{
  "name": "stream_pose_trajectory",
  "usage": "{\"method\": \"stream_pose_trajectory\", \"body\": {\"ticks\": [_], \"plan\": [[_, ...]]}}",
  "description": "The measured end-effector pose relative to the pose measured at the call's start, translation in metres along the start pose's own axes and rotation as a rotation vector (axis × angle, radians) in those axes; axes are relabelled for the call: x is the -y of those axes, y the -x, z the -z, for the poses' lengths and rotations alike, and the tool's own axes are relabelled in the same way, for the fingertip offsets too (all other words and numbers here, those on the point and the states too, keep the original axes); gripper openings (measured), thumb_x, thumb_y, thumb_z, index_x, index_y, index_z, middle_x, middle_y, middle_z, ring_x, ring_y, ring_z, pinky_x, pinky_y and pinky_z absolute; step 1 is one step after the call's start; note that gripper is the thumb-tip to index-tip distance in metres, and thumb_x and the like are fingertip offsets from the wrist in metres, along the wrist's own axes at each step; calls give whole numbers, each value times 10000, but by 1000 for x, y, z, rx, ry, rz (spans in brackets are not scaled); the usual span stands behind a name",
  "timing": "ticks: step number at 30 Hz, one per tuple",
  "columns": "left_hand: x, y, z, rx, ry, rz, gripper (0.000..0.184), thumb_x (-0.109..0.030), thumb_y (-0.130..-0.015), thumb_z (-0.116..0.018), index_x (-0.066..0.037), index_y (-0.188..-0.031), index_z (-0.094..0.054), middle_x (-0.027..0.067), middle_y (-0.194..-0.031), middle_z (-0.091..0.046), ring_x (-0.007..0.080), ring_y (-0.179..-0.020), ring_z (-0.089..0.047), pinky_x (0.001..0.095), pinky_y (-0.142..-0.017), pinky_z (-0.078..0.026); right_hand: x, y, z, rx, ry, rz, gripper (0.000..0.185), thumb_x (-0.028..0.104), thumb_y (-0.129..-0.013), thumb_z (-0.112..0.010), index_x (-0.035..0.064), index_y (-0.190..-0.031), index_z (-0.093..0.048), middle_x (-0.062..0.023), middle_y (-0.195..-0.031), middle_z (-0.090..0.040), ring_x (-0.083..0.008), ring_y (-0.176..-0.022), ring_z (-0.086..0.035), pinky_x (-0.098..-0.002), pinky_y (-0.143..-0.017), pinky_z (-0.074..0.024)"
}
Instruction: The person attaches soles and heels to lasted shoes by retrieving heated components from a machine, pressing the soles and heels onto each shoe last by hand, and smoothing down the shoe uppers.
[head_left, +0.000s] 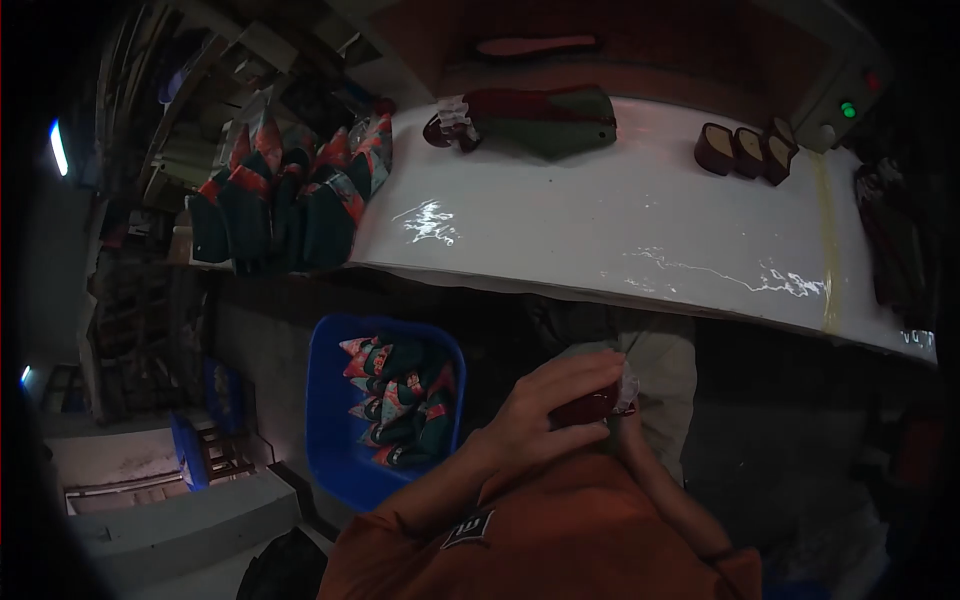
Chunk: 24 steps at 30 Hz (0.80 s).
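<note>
White and glossy, the long worktop (520,220) runs across the view beyond the hands, with a yellow strip of tape (829,240) crossing it near its right end. On its far side lies a long dark green and dark red piece (555,118) with crumpled clear wrapping at its left end; farther right sit small dark red blocks with tan tops (748,152), close together. Behind these is a brownish open-fronted housing (650,65) with a lit green light (848,109) and a flat pink piece (535,45) inside. The worktop's near edge stands between the hands and those things. The left hand (545,405) reaches in from the lower left, its fingers and thumb clasped around a smooth dark red rounded piece (585,408), held in front of the orange-brown shirt (560,530); whitish crumpled material shows at its right end. The right hand (628,425) comes up beside that end, mostly hidden, so its grip cannot be told. Left of the hands, a blue plastic bin (335,455) holds dark green pieces with red-patterned pointed tips (405,400); a similar bunch (290,205) stands on the worktop's left end.
</note>
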<state>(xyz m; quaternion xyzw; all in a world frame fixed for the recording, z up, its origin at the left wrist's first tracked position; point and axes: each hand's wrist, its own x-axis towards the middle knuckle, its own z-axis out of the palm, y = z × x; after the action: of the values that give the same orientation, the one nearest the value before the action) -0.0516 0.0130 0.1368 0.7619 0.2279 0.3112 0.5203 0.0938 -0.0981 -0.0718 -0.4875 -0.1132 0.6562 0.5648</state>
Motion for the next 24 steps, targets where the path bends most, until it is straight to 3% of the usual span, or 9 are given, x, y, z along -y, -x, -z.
{"method": "stream_pose_trajectory", "body": {"ticks": [4, 6, 7, 10, 13, 18, 19, 22, 24], "plan": [[2, 5, 3, 18, -42, -90, 612, -302, -882, -677, -16, -1392, -501, 190, -1416, -518, 375, -1362, -432, 445, -1147, -297, 14, 10, -5, -11, -10, 41, 331, 262, -1005, -444, 17, -1135, -624, -57, -1011, -651, -138, -893, -615, -289, -811, -498], [-8, 19, -15, -367, 620, 377, 558, -388, -984, -515, -27, -1408, -486, 163, -1424, -518, 339, -1397, -389, 454, -1177, -220, 18, 13, 6, -3, 128, 89, 298, 229, -994, -466, 4, -1089, -637, -79, -1032, -651, -142, -904, -619, -286, -821, -492], [-21, 23, -15, -530, 1079, 734, 518, -359, -1007, -474, -25, -1403, -481, 158, -1395, -538, 305, -1334, -476, 463, -1133, -323, 36, 12, -2, 2, 133, 98, 298, 229, -994, -466, 4, -1089, -637, -79, -1032, -651, -142, -904, -619, -286, -821, -492], [-6, 57, 3, -402, 1476, 1156, 542, -304, -959, -548, -14, -1406, -453, 186, -1351, -554, 289, -1239, -567, 464, -1052, -441, 126, 21, -43, -2, 489, 480, 212, 137, -967, -513, -9, -1052, -642, -104, -1038, -650, -157, -895, -624, -294, -813, -492], [-17, 62, 3, -18, 1648, 1023, 733, -344, -905, -617, -9, -1482, -313, 221, -1386, -506, 335, -1257, -540, 427, -1053, -449, 184, 19, -73, 25, 703, 745, 182, 93, -925, -533, -11, -1039, -630, -157, -1090, -648, -194, -898, -603, -337, -807, -490], [-39, 37, -1, 89, 1643, 753, 824, -306, -796, -709, -16, -1461, -318, 240, -1291, -552, 313, -1136, -623, 454, -960, -523, 258, 19, -133, 362, 993, 1369, 250, 204, -903, -620, -10, -1031, -640, -178, -1094, -643, -247, -937, -614, -353, -838, -493], [-61, 19, 8, -94, 1417, 756, 836, -243, -771, -720, -37, -1476, -319, 224, -1340, -520, 308, -1207, -570, 452, -1002, -486, 271, 30, -147, 415, 930, 1378, 304, 266, -914, -633, -11, -1037, -645, -179, -1100, -643, -249, -957, -619, -348, -846, -496], [2, 30, -6, -265, 653, 640, 912, -129, -716, -739, -87, -1508, -291, 177, -1360, -499, 270, -1251, -532, 424, -1033, -453, 292, 69, -202, 1064, 170, 497, 520, 422, -918, -640, -33, -1166, -595, -169, -1160, -618, -258, -1069, -617, -355, -909, -492], [1, 21, -10, -253, 747, 634, 929, -136, -718, -729, -92, -1519, -259, 165, -1376, -485, 267, -1256, -524, 418, -1039, -446, 288, 94, -231, 1373, 12, 294, 572, 274, -812, -730, -18, -1257, -521, -177, -1163, -613, -257, -1007, -619, -356, -840, -510]]}}
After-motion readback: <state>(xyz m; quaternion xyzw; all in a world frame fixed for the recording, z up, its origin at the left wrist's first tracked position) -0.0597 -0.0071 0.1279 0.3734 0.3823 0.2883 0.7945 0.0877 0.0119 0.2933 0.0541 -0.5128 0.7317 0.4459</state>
